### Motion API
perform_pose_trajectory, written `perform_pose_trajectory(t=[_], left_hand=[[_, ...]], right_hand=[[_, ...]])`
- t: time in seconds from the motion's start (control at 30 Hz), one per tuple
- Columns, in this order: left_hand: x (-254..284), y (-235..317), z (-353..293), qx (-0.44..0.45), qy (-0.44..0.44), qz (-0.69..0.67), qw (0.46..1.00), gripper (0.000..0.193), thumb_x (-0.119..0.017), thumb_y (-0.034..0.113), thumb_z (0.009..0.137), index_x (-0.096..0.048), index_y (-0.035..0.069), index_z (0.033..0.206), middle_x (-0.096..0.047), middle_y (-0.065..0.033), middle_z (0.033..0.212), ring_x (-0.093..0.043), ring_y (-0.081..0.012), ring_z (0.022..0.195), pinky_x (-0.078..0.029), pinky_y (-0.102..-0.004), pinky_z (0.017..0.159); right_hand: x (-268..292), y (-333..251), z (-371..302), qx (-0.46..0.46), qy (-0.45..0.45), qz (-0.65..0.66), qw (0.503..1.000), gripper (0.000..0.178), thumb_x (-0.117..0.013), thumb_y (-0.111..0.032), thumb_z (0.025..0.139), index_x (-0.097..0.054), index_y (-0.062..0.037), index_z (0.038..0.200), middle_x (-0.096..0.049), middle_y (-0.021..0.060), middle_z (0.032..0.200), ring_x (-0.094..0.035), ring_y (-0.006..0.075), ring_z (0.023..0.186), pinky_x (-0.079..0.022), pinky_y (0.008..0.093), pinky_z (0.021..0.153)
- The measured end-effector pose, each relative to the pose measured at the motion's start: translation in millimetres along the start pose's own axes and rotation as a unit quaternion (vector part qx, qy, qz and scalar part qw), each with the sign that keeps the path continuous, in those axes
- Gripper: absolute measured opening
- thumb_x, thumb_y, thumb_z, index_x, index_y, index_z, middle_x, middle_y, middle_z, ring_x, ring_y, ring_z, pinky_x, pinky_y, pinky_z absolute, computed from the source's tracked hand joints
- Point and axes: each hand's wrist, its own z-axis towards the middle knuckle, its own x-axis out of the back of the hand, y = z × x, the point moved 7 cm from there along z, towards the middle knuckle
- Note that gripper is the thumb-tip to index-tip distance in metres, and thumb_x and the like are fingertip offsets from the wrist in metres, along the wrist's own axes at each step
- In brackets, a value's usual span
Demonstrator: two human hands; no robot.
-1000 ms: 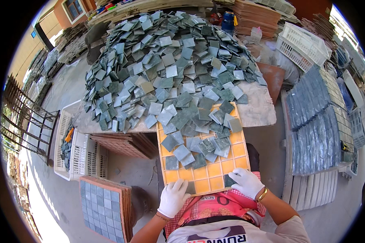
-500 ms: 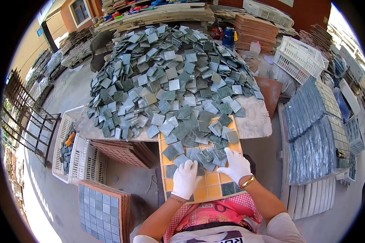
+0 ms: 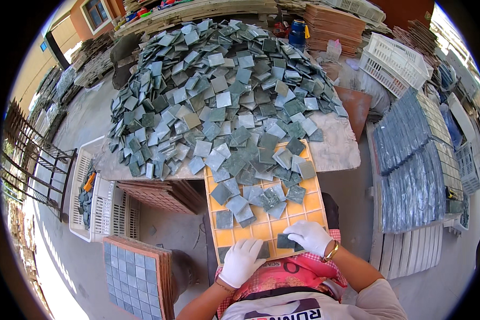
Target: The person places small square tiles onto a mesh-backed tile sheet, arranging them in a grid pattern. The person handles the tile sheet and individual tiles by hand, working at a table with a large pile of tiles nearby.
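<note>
Tray [image 3: 310, 203], one, left hand [image 3: 242, 261], right hand [image 3: 310, 237], its fingers on one tile [image 3: 285, 241], both grips unclear

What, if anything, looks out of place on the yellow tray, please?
Several loose tiles lie askew on the yellow tray, overlapping its ridges rather than sitting within its squares, unlike the neatly tiled panel at lower left.

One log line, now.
left hand: over near edge of yellow tray; right hand: at dark tile; loose tiles: on tray's far part; tile heap: on table

Tile heap [image 3: 222, 100] on table [image 3: 337, 146], tray [image 3: 310, 204] before it
</note>
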Motion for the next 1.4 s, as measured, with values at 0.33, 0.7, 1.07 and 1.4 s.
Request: perform_pose_trajectory(t=[0.33, 0.7, 1.07, 1.4], left_hand=[[-1, -9, -11, 0.005, 0.047, 0.015, 0.999, 0.053, -0.076, 0.027, 0.068, -0.060, 0.004, 0.112, -0.054, -0.0103, 0.104, -0.052, -0.0297, 0.098, -0.044, -0.0407, 0.084], [19, 14, 20, 0.008, 0.021, 0.055, 0.998, 0.053, -0.075, 0.028, 0.069, -0.058, 0.003, 0.113, -0.053, -0.0094, 0.103, -0.052, -0.0281, 0.096, -0.044, -0.0398, 0.083], [20, -20, 108, 0.067, 0.110, 0.094, 0.987, 0.053, -0.076, 0.027, 0.068, -0.057, 0.005, 0.112, -0.055, -0.0104, 0.105, -0.054, -0.0309, 0.093, -0.047, -0.0411, 0.079], [-37, 41, 94, -0.002, -0.027, -0.045, 0.999, 0.053, -0.072, 0.020, 0.073, -0.050, 0.004, 0.118, -0.052, -0.0139, 0.110, -0.056, -0.0350, 0.098, -0.050, -0.0419, 0.080]], right_hand=[[-22, -32, -13, 0.033, -0.069, -0.139, 0.987, 0.041, -0.068, -0.022, 0.079, -0.053, -0.0073, 0.114, -0.052, 0.0117, 0.105, -0.057, 0.0297, 0.096, -0.049, 0.0392, 0.081], [8, -35, 13, -0.025, 0.056, -0.092, 0.994, 0.049, -0.070, -0.023, 0.077, -0.051, -0.0091, 0.120, -0.053, 0.0125, 0.115, -0.060, 0.0307, 0.096, -0.050, 0.0397, 0.079], [62, 28, 46, -0.143, 0.110, -0.087, 0.980, 0.055, -0.076, -0.030, 0.070, -0.054, -0.0071, 0.115, -0.054, 0.0155, 0.112, -0.061, 0.0339, 0.092, -0.051, 0.0412, 0.080], [75, 33, -21, -0.063, 0.000, -0.088, 0.994, 0.049, -0.074, -0.024, 0.074, -0.054, -0.0067, 0.116, -0.052, 0.0154, 0.115, -0.057, 0.0340, 0.100, -0.049, 0.0394, 0.086]])
